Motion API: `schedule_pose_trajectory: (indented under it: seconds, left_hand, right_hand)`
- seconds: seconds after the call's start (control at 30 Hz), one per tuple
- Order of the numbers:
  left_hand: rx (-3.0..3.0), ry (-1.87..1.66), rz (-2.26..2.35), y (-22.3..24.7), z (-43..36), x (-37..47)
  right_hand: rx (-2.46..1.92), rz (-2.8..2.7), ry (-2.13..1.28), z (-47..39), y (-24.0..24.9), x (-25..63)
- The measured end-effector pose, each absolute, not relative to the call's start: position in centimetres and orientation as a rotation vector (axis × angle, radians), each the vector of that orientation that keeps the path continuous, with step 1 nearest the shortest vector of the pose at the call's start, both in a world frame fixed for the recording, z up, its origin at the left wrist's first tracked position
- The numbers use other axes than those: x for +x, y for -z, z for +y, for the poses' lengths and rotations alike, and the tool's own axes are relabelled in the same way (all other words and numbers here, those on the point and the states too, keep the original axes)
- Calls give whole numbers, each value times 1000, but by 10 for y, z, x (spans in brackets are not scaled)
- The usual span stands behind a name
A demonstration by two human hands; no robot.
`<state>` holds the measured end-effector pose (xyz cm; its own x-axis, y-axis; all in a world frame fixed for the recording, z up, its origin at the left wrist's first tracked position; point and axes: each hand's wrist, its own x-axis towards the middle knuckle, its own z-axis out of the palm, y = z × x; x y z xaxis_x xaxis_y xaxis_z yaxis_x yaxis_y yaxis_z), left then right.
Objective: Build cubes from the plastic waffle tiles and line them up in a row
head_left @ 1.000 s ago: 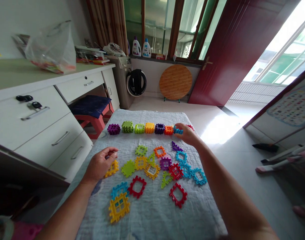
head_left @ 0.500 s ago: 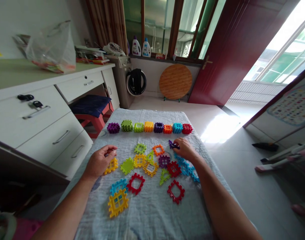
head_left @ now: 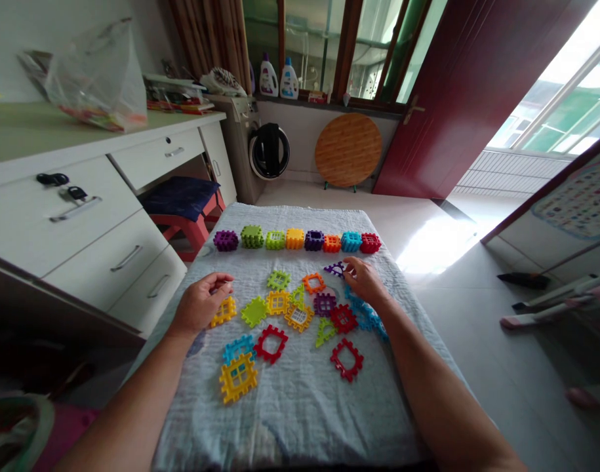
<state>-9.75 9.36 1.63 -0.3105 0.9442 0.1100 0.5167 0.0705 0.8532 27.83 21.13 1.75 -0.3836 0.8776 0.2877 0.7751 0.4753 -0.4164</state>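
My right hand [head_left: 363,278] is at the right of the cloth-covered table, its fingertips closed on one end of a purple triangular building piece [head_left: 335,269]. The piece looks nearly flat, close to the cloth. My left hand [head_left: 201,305] hovers at the left with loosely bent fingers and nothing visible between them. Just beside it lies a yellow square building piece [head_left: 224,311], partly hidden by the hand. Between the hands lie an orange frame piece [head_left: 314,283], a purple square [head_left: 324,303], a red square [head_left: 343,318] and several green and yellow pieces. Blue pieces [head_left: 366,313] lie partly under my right forearm.
A row of coloured stacks runs along the table's far side, from a purple stack [head_left: 225,240] to a red stack [head_left: 371,242]. Nearer me lie red frames [head_left: 271,343] and a yellow square [head_left: 238,378] overlapping a blue one. A white desk [head_left: 132,262] stands left.
The purple triangular piece has turned from nearly edge-on to flat and shows more fully left of my right fingers. My left hand stays almost in place. The view has shifted slightly.
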Motion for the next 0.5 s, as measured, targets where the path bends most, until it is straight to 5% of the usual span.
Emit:
schedule_pose_trajectory:
  seconds: [0.5]
  left_hand:
    - [1435,-1198,1869,-17,91,-97]
  right_hand:
    - [-1664,-2346,-208,208,-28,273]
